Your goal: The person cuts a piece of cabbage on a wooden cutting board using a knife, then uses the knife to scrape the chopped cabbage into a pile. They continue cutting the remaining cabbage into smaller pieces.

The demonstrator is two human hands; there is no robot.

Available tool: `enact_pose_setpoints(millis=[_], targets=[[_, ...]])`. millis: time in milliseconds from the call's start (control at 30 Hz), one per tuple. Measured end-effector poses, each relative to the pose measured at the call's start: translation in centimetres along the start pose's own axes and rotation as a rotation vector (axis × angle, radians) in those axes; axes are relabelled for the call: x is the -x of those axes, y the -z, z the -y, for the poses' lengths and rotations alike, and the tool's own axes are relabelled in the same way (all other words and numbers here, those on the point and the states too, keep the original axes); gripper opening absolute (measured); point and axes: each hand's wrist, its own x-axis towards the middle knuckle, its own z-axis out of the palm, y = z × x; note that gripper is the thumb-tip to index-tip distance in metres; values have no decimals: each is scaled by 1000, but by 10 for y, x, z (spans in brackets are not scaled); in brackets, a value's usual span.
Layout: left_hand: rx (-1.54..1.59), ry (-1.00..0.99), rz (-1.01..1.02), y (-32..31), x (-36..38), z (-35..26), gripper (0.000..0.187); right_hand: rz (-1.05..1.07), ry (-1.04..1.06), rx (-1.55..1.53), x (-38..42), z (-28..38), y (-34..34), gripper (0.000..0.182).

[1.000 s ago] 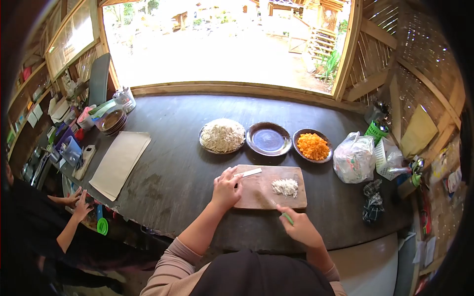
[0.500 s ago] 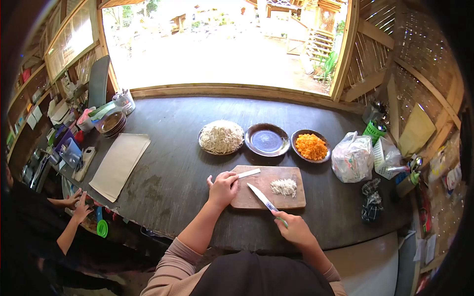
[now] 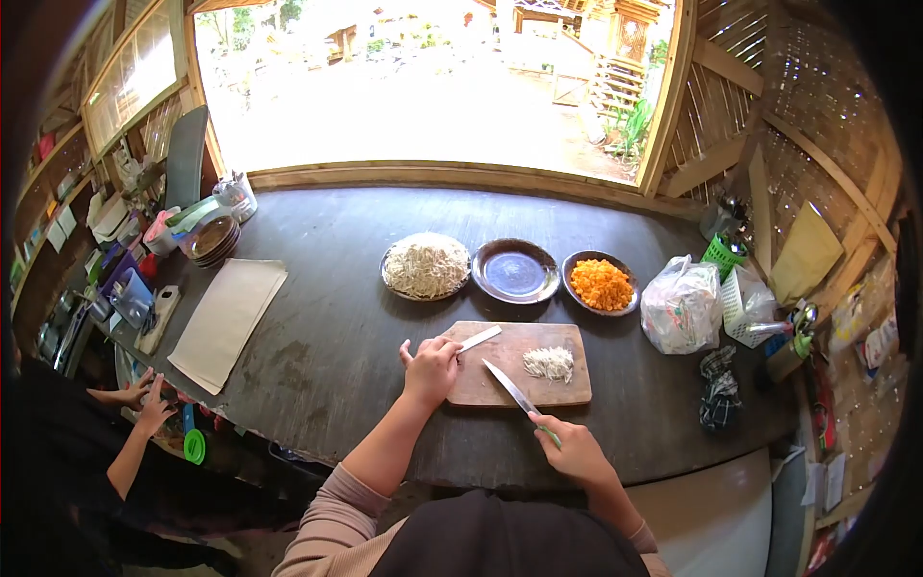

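Note:
My left hand (image 3: 432, 369) is closed around a pale, flat white strip (image 3: 480, 338) at the left part of the wooden cutting board (image 3: 567, 394). I cannot make out what kind of food the strip is. In my right hand (image 3: 574, 445) is a kitchen knife (image 3: 510, 386), gripped by its green-tinted handle, its blade pointing up and left over the board. A small heap of white shreds (image 3: 549, 363) lies on the board's right half. Behind the board stand a plate heaped with white shreds (image 3: 427, 265), a dark plate (image 3: 516, 271) and a bowl of chopped orange pieces (image 3: 602, 285).
To the right are a tied plastic bag (image 3: 682, 306), a dark checked cloth (image 3: 719, 388) and a white basket (image 3: 748, 308). Paper sheets (image 3: 228, 324) and stacked plates (image 3: 213, 240) lie left. Another person's hands (image 3: 144, 404) show at the left table edge.
The whole view has shifted slightly. The knife blade has turned a little in my right hand. My left hand still holds the white strip.

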Motion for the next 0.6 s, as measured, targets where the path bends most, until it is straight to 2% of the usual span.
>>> enact_pose_setpoints(millis=[233, 467, 600], targets=[[-34, -45, 30, 6, 4, -10, 14, -122, -37, 31, -9, -13, 7, 30], [-29, -60, 39, 0, 5, -6, 14, -111, -57, -39, -2, -1, 6, 31], [-34, -59, 108, 8, 13, -10, 16, -102, -41, -75, -3, -1, 3, 31]])
